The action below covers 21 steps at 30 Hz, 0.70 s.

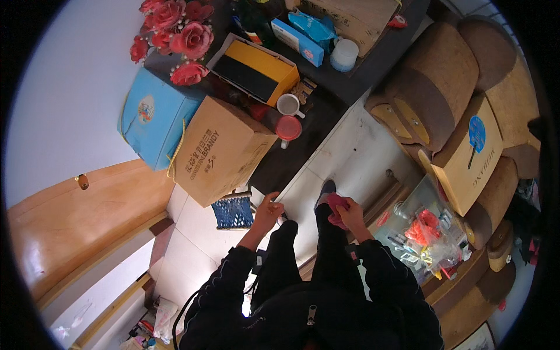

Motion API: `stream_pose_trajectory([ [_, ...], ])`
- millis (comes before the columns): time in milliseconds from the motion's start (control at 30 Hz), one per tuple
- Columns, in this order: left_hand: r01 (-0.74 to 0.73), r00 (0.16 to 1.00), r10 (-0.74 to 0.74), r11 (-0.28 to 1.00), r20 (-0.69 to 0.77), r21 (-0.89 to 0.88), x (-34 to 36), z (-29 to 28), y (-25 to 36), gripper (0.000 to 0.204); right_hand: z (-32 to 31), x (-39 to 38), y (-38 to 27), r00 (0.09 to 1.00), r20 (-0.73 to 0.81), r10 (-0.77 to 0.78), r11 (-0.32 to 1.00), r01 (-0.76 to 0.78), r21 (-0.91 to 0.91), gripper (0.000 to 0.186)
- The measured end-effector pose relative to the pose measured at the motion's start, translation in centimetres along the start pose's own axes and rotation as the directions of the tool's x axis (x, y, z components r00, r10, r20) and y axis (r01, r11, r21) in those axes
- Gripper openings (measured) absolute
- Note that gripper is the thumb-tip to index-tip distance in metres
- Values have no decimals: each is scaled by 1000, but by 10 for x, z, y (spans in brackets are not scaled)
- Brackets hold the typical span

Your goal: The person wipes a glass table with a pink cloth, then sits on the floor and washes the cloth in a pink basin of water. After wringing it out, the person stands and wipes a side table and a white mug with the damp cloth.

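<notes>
A dark pink cloth [336,209] is bunched in my right hand [351,216], which is closed on it above my right leg. My left hand [268,212] is empty, its fingers loosely bent and apart. It hovers near the corner of the dark cabinet top [315,134], beside a small stool with a blue woven seat [233,212]. On the cabinet top, closest to that hand, stand a large brown cardboard carton [219,146] and a mug with a red lid [288,129]. A white mug [289,105] stands just behind the lidded one.
Red artificial roses [189,39], a light blue box [156,116], a yellow and black box [256,67] and a white cup [344,55] crowd the cabinet's far part. To my right are a brown sofa [431,81], a tan box [466,157] and a glass table [402,213] littered with plastic bags.
</notes>
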<state>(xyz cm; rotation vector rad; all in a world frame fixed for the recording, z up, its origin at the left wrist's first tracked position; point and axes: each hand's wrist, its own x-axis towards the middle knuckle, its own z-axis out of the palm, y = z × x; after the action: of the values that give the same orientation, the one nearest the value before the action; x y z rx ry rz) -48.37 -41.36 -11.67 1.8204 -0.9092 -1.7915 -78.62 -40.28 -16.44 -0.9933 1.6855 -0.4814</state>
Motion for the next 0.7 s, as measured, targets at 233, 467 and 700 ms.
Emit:
stream_pose_trajectory([
  [233,-125,988,123,992,-89,-17,64,25,29,57,-39,33,-4,999,-10,53,996,-52,77,31],
  [467,30,963,-72,987,-260,-161,131,25,55,65,-25,51,-11,991,-28,131,987,-127,96,31],
  [700,130,975,-175,949,-138,-286,173,24,61,53,-7,59,-27,988,-19,152,976,-147,162,32],
])
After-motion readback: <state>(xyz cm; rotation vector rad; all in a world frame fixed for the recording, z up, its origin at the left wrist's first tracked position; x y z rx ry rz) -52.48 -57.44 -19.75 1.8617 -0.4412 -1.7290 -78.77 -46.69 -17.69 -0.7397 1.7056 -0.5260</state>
